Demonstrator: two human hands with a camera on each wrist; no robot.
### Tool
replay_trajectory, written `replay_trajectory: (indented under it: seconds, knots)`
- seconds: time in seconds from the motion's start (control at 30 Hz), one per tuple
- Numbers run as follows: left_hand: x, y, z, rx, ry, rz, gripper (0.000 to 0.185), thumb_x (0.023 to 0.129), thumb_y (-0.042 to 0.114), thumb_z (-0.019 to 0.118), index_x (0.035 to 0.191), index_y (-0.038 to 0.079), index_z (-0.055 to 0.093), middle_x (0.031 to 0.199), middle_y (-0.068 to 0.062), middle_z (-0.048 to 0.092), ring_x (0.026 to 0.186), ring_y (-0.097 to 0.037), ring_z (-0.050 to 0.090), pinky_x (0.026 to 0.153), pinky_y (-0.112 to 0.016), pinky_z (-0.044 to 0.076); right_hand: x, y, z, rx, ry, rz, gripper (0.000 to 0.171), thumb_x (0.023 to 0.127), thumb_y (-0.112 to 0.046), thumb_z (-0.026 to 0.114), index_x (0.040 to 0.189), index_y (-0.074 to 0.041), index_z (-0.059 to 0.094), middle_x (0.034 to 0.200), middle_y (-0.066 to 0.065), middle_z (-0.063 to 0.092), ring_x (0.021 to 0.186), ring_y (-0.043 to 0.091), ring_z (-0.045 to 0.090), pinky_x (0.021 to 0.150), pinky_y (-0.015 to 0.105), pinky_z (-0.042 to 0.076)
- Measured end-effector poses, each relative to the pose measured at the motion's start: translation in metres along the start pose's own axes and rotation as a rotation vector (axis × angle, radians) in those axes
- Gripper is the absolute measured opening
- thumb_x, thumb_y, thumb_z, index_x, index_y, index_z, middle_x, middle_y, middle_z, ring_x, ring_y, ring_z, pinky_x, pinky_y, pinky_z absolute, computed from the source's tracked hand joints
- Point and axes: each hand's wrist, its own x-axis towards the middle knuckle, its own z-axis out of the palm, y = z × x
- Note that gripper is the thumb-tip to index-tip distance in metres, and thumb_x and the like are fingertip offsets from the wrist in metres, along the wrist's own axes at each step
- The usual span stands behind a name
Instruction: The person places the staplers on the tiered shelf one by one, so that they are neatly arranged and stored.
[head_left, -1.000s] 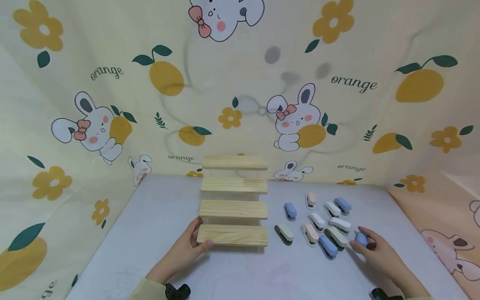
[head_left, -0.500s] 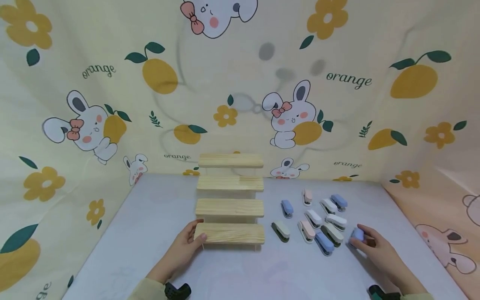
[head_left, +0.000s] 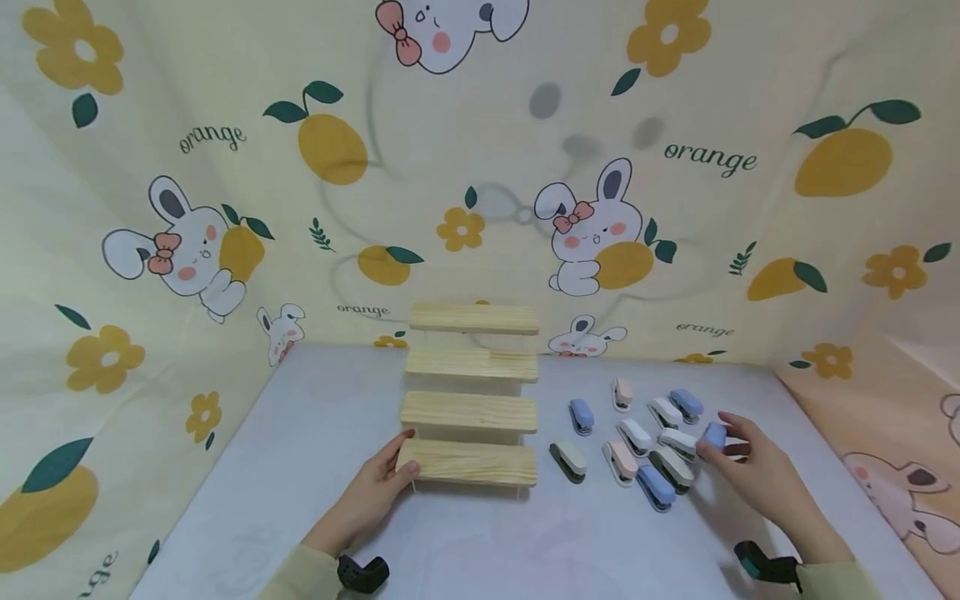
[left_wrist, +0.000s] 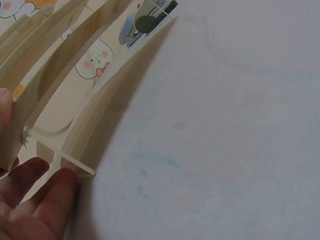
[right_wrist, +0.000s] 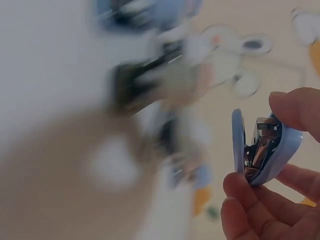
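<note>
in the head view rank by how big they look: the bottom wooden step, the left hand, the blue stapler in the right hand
1. Bottom wooden step, clearly the widest.
2. Left hand, gripping that step's left end; it sits slightly nearer the camera, but the order is still plain.
3. Blue stapler, pinched in the right hand, partly hidden by fingers and smallest.

Two bare hands reach forward from the near edge, each wearing a pale green sleeve with a dark wrist-mounted camera. The left hand [head_left: 372, 493] extends toward the centre, palm facing right, its thumb on top and its fingers [left_wrist: 37, 200] lightly curled underneath what it steadies. The left forearm angles in from the near left. The right hand [head_left: 753, 471] is raised on the right side, farther from the body than the left, pinching a small object between its thumb above and its fingers [right_wrist: 250, 200] below. The right forearm slants back toward the near right corner.
</note>
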Motion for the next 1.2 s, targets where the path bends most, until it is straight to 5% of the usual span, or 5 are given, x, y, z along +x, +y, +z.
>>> replay_trajectory:
  seconds: [0.4,0.63,0.97,1.2]
  knots:
    - [-0.002,-0.008,-0.003,-0.06,0.013,0.0,0.064,0.085,0.036,0.058,0.137,0.013,0.03,0.141,-0.012,0.03,0.126,-0.021,0.031,0.099,-0.03,0.032,0.026,-0.107,-0.013,0.049,0.002,-0.237,0.069,0.08,-0.053,0.056,0.136,-0.02,0.034,0.123,0.008,0.048,0.091,0.021,0.052,0.065,0.031,0.048]
    - [0.001,-0.007,0.002,-0.043,0.025,-0.017,0.066,0.083,0.039,0.059,0.137,0.016,0.028,0.14,-0.013,0.032,0.124,-0.023,0.036,0.097,-0.031,0.035,0.043,-0.163,-0.002,0.177,-0.034,-0.322,0.062,0.078,-0.051,0.061,0.131,-0.03,0.037,0.115,-0.007,0.049,0.09,0.015,0.051,0.068,0.031,0.048]
    - [0.002,-0.004,0.008,-0.089,0.02,0.038,0.058,0.086,0.028,0.059,0.132,0.007,0.03,0.133,-0.022,0.038,0.115,-0.026,0.046,0.09,-0.028,0.043,0.08,-0.231,0.037,0.452,0.045,-0.421,0.061,0.08,-0.042,0.063,0.129,-0.015,0.038,0.114,-0.004,0.046,0.096,0.013,0.05,0.078,0.032,0.047]
    - [-0.001,-0.004,0.006,-0.105,0.063,0.008,0.057,0.085,0.032,0.06,0.13,0.01,0.034,0.131,-0.017,0.043,0.112,-0.023,0.049,0.091,-0.031,0.042,0.103,-0.288,0.07,0.482,0.045,-0.461,0.058,0.081,-0.04,0.063,0.127,-0.014,0.04,0.113,-0.005,0.049,0.097,0.011,0.049,0.08,0.029,0.045]
